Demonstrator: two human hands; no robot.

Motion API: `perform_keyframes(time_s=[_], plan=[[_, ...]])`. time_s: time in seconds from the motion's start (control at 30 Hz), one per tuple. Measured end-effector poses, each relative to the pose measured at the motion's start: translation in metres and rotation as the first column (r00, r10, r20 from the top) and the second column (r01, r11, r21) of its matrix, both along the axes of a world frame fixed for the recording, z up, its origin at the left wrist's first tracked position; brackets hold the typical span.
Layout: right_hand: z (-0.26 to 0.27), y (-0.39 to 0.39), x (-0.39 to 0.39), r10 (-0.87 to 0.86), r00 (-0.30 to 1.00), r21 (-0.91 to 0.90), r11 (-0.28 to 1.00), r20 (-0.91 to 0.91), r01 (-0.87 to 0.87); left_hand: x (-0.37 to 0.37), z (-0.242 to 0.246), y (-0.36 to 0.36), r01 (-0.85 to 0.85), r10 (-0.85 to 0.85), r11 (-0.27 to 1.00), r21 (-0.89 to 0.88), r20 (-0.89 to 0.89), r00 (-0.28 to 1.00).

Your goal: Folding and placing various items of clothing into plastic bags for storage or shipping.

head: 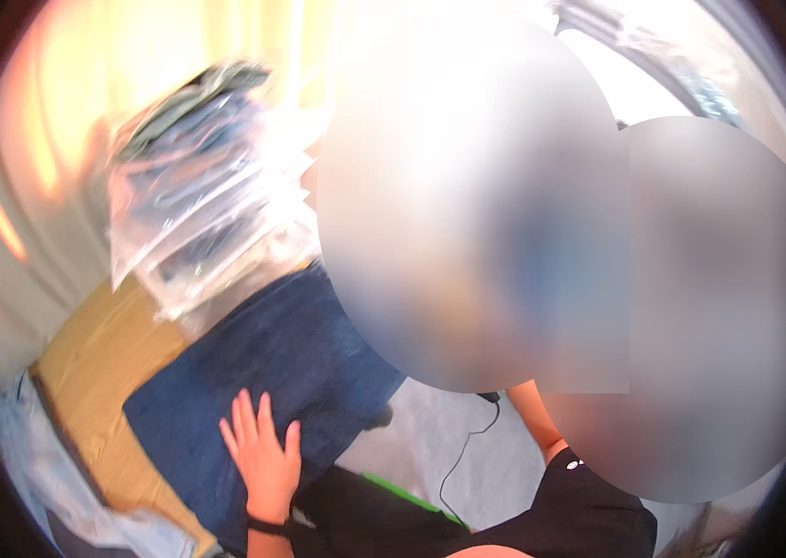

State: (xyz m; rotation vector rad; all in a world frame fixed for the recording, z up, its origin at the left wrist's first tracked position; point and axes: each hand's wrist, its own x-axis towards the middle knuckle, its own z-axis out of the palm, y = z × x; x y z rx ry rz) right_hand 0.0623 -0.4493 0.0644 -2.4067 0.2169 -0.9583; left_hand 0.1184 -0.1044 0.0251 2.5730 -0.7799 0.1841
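My left hand lies palm down with its fingers spread on a dark blue folded garment that looks like denim. A dark band circles that wrist. The garment rests on a light wooden tabletop, and part of it overhangs the right side. My right forearm reaches forward beneath a large blurred patch, which hides the hand and anything it may hold. Beyond the garment stands a stack of folded clothes in clear plastic bags.
Light blue cloth hangs along the table's left edge. Pale curtains hang behind. A thin black cable runs above the grey floor near a green strip. Blurring covers the right of the view.
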Motion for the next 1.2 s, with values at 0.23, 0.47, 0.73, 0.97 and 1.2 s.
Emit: perform_keyframes(time_s=[0.23,0.47,0.73,0.97,1.2], plan=[[0.174,-0.095,-0.047,-0.215,0.857,-0.578,0.659,0.468,0.481,-0.001,0.005,-0.004,-0.034,0.034,0.999,-0.026,-0.029,0.999],[0.339,-0.169,-0.097,-0.386,0.366,-0.205,0.399,0.847,0.894,0.006,-0.014,-0.003,-0.043,0.038,0.999,0.024,0.173,0.984],[0.395,-0.162,-0.106,-0.528,0.383,-0.074,0.513,0.758,0.855,0.005,-0.002,-0.008,-0.035,0.033,0.997,-0.070,-0.027,0.999],[0.249,0.017,-0.089,0.020,0.857,-0.811,0.337,0.515,0.479,-0.002,-0.020,0.013,-0.048,0.059,0.991,-0.126,0.085,0.995],[0.082,0.181,-0.074,0.520,0.844,-0.626,0.704,0.131,-0.336,-0.007,0.002,0.031,-0.138,-0.659,0.396,-0.908,-0.386,0.646]])
